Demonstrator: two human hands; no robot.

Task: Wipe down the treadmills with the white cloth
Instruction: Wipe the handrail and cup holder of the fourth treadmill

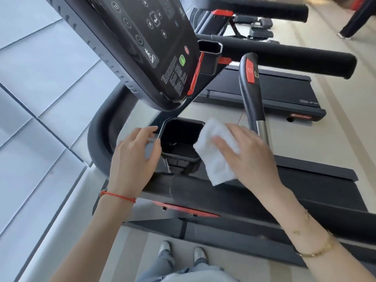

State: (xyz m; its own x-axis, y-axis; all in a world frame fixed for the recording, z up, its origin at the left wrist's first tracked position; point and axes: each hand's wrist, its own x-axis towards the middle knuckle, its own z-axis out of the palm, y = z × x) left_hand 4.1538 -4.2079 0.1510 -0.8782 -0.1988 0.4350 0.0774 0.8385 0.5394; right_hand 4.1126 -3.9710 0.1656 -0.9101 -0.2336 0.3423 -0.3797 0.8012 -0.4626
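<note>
One white cloth (216,151) hangs lengthwise, pointing downward.

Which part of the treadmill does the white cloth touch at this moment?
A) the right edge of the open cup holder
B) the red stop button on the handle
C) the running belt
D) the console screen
A: the right hand presses the white cloth against the right edge of the cup holder, while the left hand holds its left side.
</note>
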